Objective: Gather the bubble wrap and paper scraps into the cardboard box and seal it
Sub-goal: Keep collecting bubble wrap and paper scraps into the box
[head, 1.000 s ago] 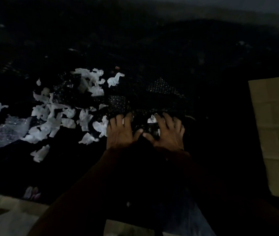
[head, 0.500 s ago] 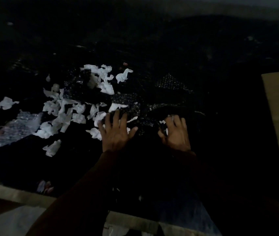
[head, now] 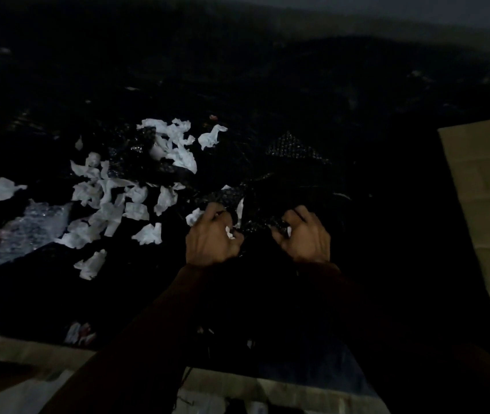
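While both dark sleeves reach forward side by side, the left hand (head: 212,237) is curled tight around a bunch of dark bubble wrap (head: 231,194), with a white paper bit (head: 229,233) caught between thumb and fingers. The right hand (head: 305,234), near it at three o'clock, is closed in the same way on the same sheet's near edge, and a small white fleck shows at its fingertips. The gathered wrap rises between the two fists and spreads away toward twelve and one o'clock, its dotted texture barely showing in the dim light.

From the left hand, the paper scraps (head: 109,213) lie scattered from nine round to eleven o'clock on the dark surface (head: 267,70), some of them resting on the wrap. One lone scrap (head: 4,188) sits well apart at the far nine o'clock edge. Below it, a paler, clear piece of bubble wrap (head: 28,231) lies crumpled.

Well apart from the right hand, at three o'clock, the cardboard box (head: 488,210) shows only a flat tan face at the frame's edge; whether it is open cannot be told.
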A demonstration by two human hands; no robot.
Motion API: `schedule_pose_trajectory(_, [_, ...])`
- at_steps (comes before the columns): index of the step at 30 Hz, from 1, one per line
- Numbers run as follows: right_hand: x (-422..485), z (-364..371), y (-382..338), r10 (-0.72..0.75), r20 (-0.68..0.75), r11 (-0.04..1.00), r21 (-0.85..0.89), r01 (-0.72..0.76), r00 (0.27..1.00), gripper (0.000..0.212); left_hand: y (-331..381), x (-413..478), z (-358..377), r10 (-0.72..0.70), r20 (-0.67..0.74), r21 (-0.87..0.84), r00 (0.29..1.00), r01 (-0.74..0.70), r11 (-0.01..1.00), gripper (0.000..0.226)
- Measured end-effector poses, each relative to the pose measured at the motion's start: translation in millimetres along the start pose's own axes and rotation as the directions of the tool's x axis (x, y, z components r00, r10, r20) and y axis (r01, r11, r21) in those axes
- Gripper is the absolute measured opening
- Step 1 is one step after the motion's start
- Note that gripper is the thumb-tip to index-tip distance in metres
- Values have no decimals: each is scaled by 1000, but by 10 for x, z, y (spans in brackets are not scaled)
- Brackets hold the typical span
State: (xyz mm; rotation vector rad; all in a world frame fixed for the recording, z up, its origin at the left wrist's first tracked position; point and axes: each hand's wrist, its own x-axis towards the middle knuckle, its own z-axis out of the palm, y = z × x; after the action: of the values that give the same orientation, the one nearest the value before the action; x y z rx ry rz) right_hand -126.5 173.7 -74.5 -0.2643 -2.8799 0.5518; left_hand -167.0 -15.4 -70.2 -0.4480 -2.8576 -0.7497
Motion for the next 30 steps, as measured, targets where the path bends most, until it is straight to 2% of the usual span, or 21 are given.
schedule_pose_trajectory(1, [4,-59,-38,13,56,999,31,-14,998,28,38,5,-58,-9,31,-18,999,9,1000,12])
schedule_pose_trajectory(4, [24,-219,-153,50,184,994,90,-67,982,27,201,69,-239,-55,129,-56,990,63,996,25])
schedule_pose_trajectory(8, [149,-506,-280,174,101,946,257,-195,979,30,354,300,-537,-63,35,-81,997,66,995,25])
schedule_pose_trajectory(12, [352,-970,-327,256,65,898,352,-263,964,48,444,607,-884,57,-35,-123,998,-61,991,48])
schedule_pose_trajectory(14, [417,-1250,-340,257,7,881,410,-237,966,57,549,750,-1061,120,-55,-150,991,-127,981,56])
schedule_pose_trajectory(18, [501,-1773,-364,260,-159,882,441,-167,953,55,863,1013,-1337,229,-159,-192,960,-258,947,56])
schedule_pose_trajectory(22, [520,-2221,-288,238,-328,927,356,-114,914,60,1329,1220,-1493,375,-222,-142,900,-411,901,52])
schedule_pose_trajectory(25, [485,-2557,-154,230,-379,950,287,-122,896,57,1700,1327,-1563,455,-272,-121,848,-499,858,53])
schedule_pose_trajectory(30, [308,-3066,163,193,-537,974,203,-97,821,44,2425,1341,-1601,566,-324,-110,758,-625,773,53])
